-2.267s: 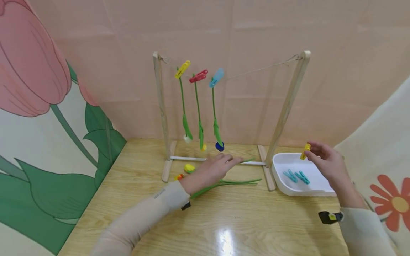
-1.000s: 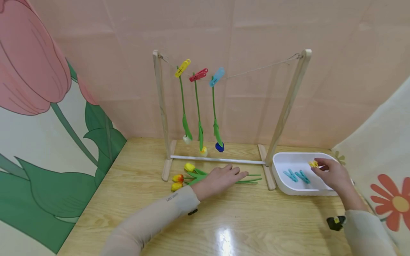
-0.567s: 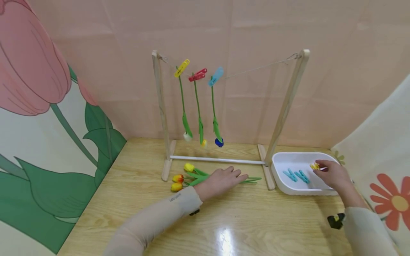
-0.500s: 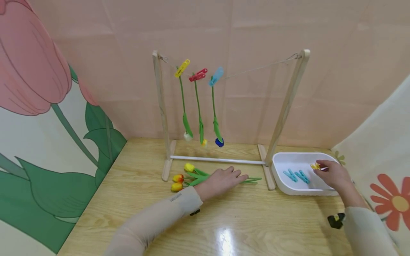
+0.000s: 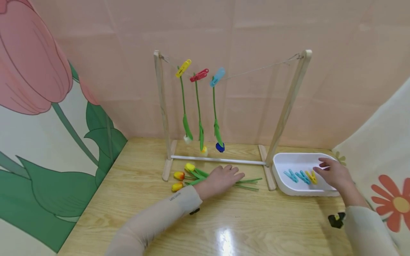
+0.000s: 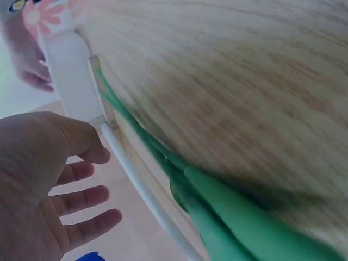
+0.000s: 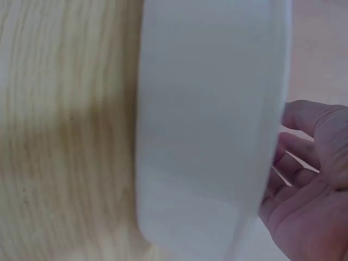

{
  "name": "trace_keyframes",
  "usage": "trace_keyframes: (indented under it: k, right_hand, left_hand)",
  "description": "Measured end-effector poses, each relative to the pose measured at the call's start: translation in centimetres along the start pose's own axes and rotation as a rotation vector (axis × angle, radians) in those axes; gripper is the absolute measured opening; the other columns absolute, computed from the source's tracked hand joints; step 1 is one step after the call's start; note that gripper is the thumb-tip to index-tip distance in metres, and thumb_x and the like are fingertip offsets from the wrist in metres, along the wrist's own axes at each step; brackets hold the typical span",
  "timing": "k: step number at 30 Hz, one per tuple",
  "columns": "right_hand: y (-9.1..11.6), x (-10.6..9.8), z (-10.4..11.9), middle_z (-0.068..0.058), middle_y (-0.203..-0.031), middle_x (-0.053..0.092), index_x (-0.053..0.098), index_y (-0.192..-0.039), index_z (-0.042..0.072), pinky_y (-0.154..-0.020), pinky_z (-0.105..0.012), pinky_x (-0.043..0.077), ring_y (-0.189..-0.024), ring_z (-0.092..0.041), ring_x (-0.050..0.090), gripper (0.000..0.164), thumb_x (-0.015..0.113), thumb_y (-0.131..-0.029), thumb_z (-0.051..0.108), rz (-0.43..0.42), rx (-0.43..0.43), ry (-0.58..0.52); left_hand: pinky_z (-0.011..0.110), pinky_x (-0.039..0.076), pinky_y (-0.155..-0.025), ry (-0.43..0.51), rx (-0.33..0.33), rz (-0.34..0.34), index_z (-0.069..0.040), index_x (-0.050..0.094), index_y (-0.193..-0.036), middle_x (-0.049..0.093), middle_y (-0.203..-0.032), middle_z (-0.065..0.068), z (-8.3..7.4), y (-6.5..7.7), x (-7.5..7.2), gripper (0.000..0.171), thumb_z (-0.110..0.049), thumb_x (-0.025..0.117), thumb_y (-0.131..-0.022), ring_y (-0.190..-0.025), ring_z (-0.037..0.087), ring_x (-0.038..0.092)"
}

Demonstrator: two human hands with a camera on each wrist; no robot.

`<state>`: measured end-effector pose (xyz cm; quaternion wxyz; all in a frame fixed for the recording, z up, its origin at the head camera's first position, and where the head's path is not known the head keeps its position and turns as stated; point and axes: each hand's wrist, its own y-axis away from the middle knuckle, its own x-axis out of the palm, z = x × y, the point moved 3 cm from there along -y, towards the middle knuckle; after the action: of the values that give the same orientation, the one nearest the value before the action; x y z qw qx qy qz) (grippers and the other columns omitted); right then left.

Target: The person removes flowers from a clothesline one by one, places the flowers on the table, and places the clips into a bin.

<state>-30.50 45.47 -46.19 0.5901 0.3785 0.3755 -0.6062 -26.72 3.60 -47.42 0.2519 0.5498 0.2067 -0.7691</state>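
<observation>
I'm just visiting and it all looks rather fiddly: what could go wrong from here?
The tulips on the table lie bunched near the left hand, so lifting one could drag another. The yellow peg lies close beside a teal peg in the white tray, so the right hand might nudge one while taking the other. The blue flower hangs from a light-blue peg on a sagging string; a bump might shake it loose.

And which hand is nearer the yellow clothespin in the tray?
Right: the right hand is just beside the yellow clothespin; the left hand is farther left, over the tabletop tulips.
</observation>
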Motion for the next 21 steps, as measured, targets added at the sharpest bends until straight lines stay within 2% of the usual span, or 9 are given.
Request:
trace_keyframes:
  k: [3,5,13,17,18,21]
  right_hand:
    - [0.1,-0.3,0.9,-0.037,-0.122,0.057,0.045,-0.139,-0.012,-0.081,-0.063,0.05,-0.105,-0.053,0.058,0.062,0.062,-0.101,0.033,-0.025,-0.045,0.007]
    - [0.2,-0.6,1.8,-0.037,-0.122,0.057,0.046,-0.139,-0.012,-0.081,-0.063,0.05,-0.105,-0.053,0.058,0.061,0.062,-0.101,0.034,-0.038,-0.068,0.004]
    - [0.8,-2.1,6.4,-0.032,-0.121,0.062,0.05,-0.138,-0.007,-0.08,-0.064,0.047,-0.106,-0.05,0.061,0.057,0.06,-0.102,0.036,-0.098,-0.17,-0.023]
    - [1.1,-2.7,8.7,-0.03,-0.125,0.062,0.05,-0.141,-0.004,-0.083,-0.065,0.047,-0.109,-0.05,0.061,0.057,0.058,-0.103,0.038,-0.113,-0.197,-0.047]
    - [1.2,-2.9,9.3,-0.03,-0.126,0.063,0.05,-0.141,-0.003,-0.083,-0.062,0.049,-0.109,-0.05,0.062,0.056,0.058,-0.103,0.037,-0.122,-0.211,-0.056]
    - [1.6,-3.7,11.2,-0.029,-0.127,0.063,0.052,-0.141,-0.001,-0.08,-0.033,0.054,-0.109,-0.049,0.063,0.054,0.058,-0.103,0.037,-0.144,-0.238,-0.091]
  left_hand:
    - [0.032,0.057,-0.09,0.018,-0.016,-0.005,-0.024,0.042,-0.151,0.053,-0.142,-0.002,0.5,0.2,-0.7,0.048,-0.014,0.053,-0.105,-0.127,0.018,0.054]
    - [0.033,0.056,-0.092,0.028,-0.02,-0.022,-0.023,0.042,-0.15,0.052,-0.143,0.0,0.9,0.4,-1.1,0.048,-0.016,0.055,-0.104,-0.129,0.019,0.052]
    - [0.029,0.058,-0.081,0.037,-0.072,-0.141,-0.022,0.046,-0.148,0.054,-0.141,0.0,3.0,1.0,-3.6,0.052,-0.019,0.06,-0.098,-0.123,0.018,0.054]
    - [0.03,0.057,-0.082,0.071,-0.106,-0.171,-0.02,0.047,-0.148,0.056,-0.14,0.0,3.9,1.3,-4.8,0.052,-0.016,0.058,-0.097,-0.123,0.019,0.055]
    - [0.03,0.057,-0.081,0.083,-0.115,-0.186,-0.019,0.049,-0.147,0.057,-0.139,0.001,4.1,1.4,-5.2,0.05,-0.016,0.057,-0.097,-0.122,0.019,0.056]
    - [0.029,0.057,-0.079,0.107,-0.141,-0.253,-0.017,0.053,-0.144,0.061,-0.134,0.002,4.7,1.6,-6.1,0.047,-0.014,0.056,-0.097,-0.116,0.02,0.059]
